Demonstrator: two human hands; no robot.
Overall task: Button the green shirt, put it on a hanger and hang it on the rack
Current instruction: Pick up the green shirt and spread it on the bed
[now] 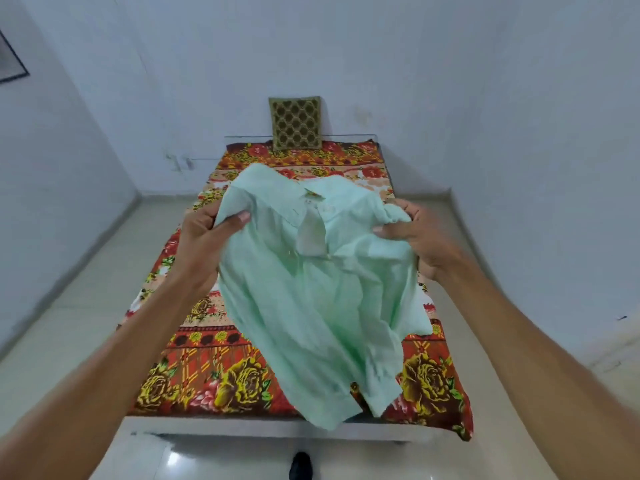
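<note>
Head view, looking down along two bare forearms. Holding the green shirt [311, 278] up in the air over the bed [242, 427], collar and front placket facing the camera, collar at the far end and hem drooping towards the near edge; contact between hem and floral bedspread [207, 375] impossible to tell. Gripping one shoulder with the left hand [204, 237], fingers curled behind the cloth and thumb pressed over the front. Gripping the other shoulder with the right hand [415, 237], fingers closed round a bunched wad of fabric, thumb pointing inward. Judging by the placket gaping just below the collar and by the crumpled body, seemingly at the very start: spreading and orienting the garment ahead of buttoning, with nothing hung yet. Too small and blurred to count any fastened buttons. Next, probably: lay the shirt flat on the bedspread, line up the two front edges, then free one hand to pinch the top button, with the other steadying the hole. Soft, limp cloth, so likely to sag and twist if released on one side. No hanger and no rack anywhere in sight; worth locating before the hanging step. As for containers: none visible, only a patterned cushion [296, 123] propped against the wall [346, 64] at the head of the bed.
</note>
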